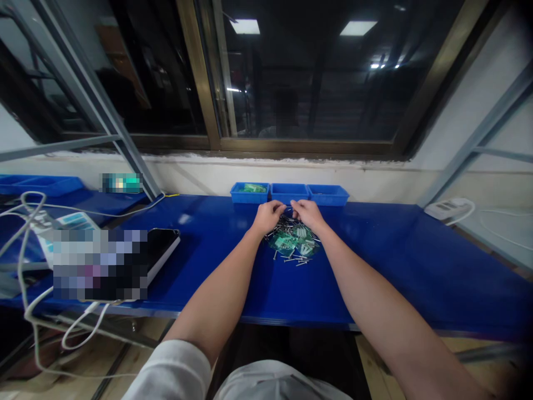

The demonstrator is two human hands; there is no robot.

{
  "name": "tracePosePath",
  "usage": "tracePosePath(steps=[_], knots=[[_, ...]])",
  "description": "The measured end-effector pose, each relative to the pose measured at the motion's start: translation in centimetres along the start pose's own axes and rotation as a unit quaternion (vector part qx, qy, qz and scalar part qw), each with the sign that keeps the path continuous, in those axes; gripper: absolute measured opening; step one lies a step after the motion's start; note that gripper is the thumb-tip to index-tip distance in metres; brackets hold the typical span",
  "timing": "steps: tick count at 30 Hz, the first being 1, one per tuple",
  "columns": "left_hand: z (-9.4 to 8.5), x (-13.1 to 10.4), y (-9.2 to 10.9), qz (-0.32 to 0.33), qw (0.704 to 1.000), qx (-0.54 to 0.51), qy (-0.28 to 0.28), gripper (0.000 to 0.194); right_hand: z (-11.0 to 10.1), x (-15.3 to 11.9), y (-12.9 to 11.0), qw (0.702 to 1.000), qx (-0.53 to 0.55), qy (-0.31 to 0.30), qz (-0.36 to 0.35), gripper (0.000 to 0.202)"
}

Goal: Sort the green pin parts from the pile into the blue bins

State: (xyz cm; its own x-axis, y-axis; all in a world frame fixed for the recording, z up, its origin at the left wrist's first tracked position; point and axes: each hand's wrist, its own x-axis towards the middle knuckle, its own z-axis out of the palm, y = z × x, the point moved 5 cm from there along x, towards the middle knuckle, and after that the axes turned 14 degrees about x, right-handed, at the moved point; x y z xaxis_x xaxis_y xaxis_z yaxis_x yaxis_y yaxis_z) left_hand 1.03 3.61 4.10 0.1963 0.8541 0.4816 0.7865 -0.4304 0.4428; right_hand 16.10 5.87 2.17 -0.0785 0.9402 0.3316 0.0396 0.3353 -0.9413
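My left hand (267, 217) and my right hand (308, 215) are close together over a pile of screws (288, 224). Thumb and fingers are pinched on both. A thin light sliver shows between the fingertips, too small to name. Under and in front of the hands lie green-tinted clear packets (287, 242) with pale pieces in them. Several loose long screws (297, 259) are scattered on the blue tabletop (216, 261) on the near side of the pile. My hands partly hide the pile's far edge.
Behind the pile, three blue bins stand in a row: the left bin (237, 196) holds green packets, beside the middle bin (289, 192) and right bin (328, 195). A dark-screened device (164, 244) and white cables (31, 311) lie at left. A white adapter (447, 208) sits at right.
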Motion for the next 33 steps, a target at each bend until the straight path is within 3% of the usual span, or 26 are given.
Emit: tracePosePath(steps=[4, 12, 19, 26, 33], knots=[[0.0, 0.0, -0.1, 0.005, 1.0, 0.02, 0.0, 0.035, 0.2, -0.2, -0.3, 0.995, 0.098, -0.004, 0.008, 0.04], [0.2, 0.0, -0.2, -0.008, 0.999, 0.031, -0.022, 0.045, -0.1, -0.2, -0.3, 0.988, 0.15, -0.007, 0.03, 0.033], [-0.4, 0.1, -1.8, -0.085, 0.996, 0.034, 0.013, 0.047, -1.9, 0.4, 0.5, 0.993, 0.105, 0.052, 0.034, 0.035], [-0.9, 0.4, -3.9, -0.162, 0.983, 0.076, 0.031, 0.036, -4.9, 1.0, 1.1, 0.987, 0.037, 0.152, -0.019, 0.034], [-0.6, 0.4, -4.1, -0.152, 0.986, 0.069, 0.023, 0.027, -6.6, 2.4, 2.5, 0.981, -0.015, 0.185, -0.055, 0.042]])
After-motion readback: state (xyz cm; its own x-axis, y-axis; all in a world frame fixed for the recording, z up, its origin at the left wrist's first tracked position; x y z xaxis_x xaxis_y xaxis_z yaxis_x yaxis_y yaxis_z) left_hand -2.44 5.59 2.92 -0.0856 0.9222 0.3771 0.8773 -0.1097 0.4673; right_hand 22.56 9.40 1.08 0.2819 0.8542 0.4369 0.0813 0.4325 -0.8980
